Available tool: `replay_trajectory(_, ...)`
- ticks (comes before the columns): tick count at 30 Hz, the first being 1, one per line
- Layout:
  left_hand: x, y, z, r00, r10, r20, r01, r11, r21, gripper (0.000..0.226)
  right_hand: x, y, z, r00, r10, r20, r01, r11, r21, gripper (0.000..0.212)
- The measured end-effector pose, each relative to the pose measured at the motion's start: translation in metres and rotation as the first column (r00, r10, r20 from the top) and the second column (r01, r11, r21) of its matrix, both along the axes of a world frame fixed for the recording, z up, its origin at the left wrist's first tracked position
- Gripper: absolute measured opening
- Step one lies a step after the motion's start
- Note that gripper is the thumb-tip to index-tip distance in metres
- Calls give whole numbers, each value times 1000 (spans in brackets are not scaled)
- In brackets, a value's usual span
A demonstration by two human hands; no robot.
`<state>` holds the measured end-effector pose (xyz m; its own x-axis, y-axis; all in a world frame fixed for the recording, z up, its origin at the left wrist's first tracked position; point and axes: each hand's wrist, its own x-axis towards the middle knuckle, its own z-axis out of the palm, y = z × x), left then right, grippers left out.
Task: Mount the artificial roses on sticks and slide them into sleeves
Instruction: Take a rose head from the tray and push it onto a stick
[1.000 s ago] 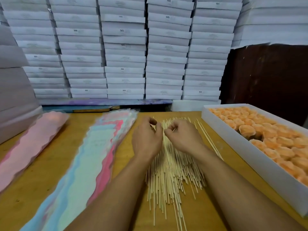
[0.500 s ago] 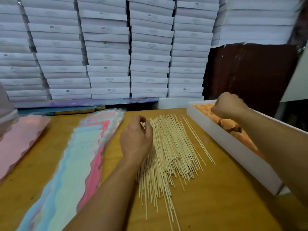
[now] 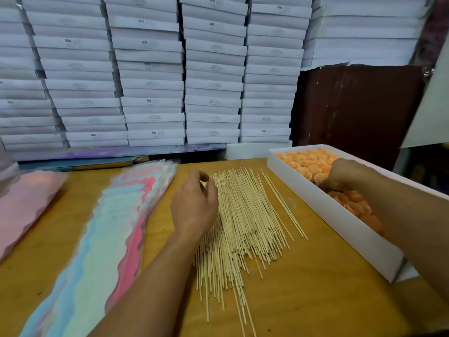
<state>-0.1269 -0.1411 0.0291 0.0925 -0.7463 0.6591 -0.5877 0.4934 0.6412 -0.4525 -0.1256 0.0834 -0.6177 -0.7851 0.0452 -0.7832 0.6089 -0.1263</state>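
Observation:
A heap of thin wooden sticks (image 3: 245, 215) lies mid-table. My left hand (image 3: 194, 207) rests on the heap's left side, with thumb and fingers pinching a stick at its far end. On the right stands a long white box (image 3: 340, 229) full of orange artificial roses (image 3: 307, 161). My right hand (image 3: 342, 175) is down inside that box, its fingers curled round a rose; the fingertips are hidden. A fanned stack of pastel sleeves (image 3: 114, 229) lies left of the sticks, and a pink stack of sleeves (image 3: 26, 198) lies farther left.
The wooden table (image 3: 315, 295) shows bare wood near its front right. A wall of stacked white cartons (image 3: 213, 69) closes the back, with a dark brown panel (image 3: 359, 105) behind the rose box. A low white box (image 3: 245, 150) sits at the table's far edge.
My right hand left the sticks, swung right over the rose box and has now dropped in among the roses. The left hand stayed at the sticks' far end.

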Motion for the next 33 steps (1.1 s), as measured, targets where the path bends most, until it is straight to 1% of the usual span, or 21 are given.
replay_trajectory(5, -1, 0, 0, 1000, -10, 1, 10, 1000, -6, 8, -1, -4, -13, 999, -38, -29, 34, 991, -130, 37)
replay_trajectory(7, -1, 0, -1, 1000, -6, 4, 6, 1000, -1, 7, 0, -7, -16, 997, -52, -49, 45, 989, -144, 31)
replay_trajectory(10, -1, -1, -1, 1000, 5, 6, -5, 1000, 14, 7, 0, -11, -16, 996, -74, -56, 65, 987, -145, 29)
replay_trajectory(12, -1, -1, -1, 1000, 1, 5, -1, 1000, 20, 7, 0, -12, -16, 996, -84, -27, 78, 985, -155, 29)
replay_trajectory(15, -1, -1, -2, 1000, -6, 8, 6, 1000, 23, 6, -3, -12, -18, 995, -93, 19, 95, 977, -190, 22)
replay_trajectory(20, -2, -1, -1, 1000, -4, 22, 3, 999, 52, 7, -5, -12, -17, 994, -83, 66, 96, 969, -226, 20)
replay_trajectory(26, -1, -1, -2, 1000, -20, 24, 18, 998, 68, 7, -9, -14, -16, 990, -74, 120, 103, 961, -256, 11)
replay_trajectory(29, -1, -1, -1, 999, -23, 28, 21, 997, 74, 7, -11, -15, -11, 983, -80, 163, 126, 947, -296, 13)
replay_trajectory(33, -1, 0, -1, 999, -34, 15, 33, 997, 67, 6, -11, -14, 1, 975, -48, 216, 137, 899, -417, 30)
